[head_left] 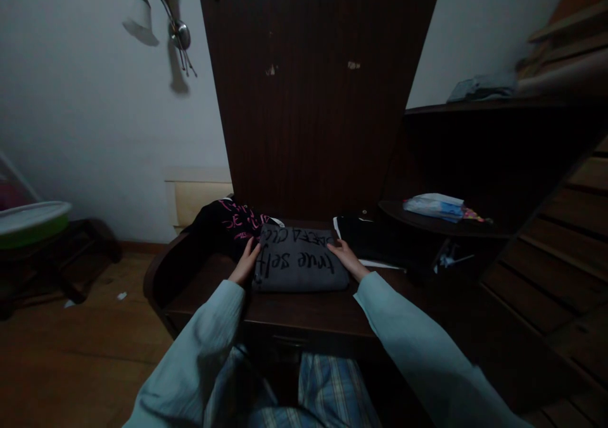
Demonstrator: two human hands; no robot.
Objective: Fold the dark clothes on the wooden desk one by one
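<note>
A grey garment (301, 260) with black lettering, "true self" among the words, lies folded into a flat rectangle on the dark wooden desk top (294, 308). My left hand (247, 262) grips its left side, thumb along the upper face. At the opposite side my right hand (348, 257) holds it the same way. The fingers of both hands are partly hidden beside the cloth. Behind my left hand is a black garment (228, 222) with pink lettering, loosely heaped. Dark cloth (368, 238) with a white edge rests beyond my right hand.
A tall dark panel (313, 99) rises behind the desk. To the right, a small shelf (399, 216) carries a blue-and-white plastic packet (434, 206). A curved armrest-like edge (156, 276) bounds the left. A green basin (33, 225) sits on a stool farther left.
</note>
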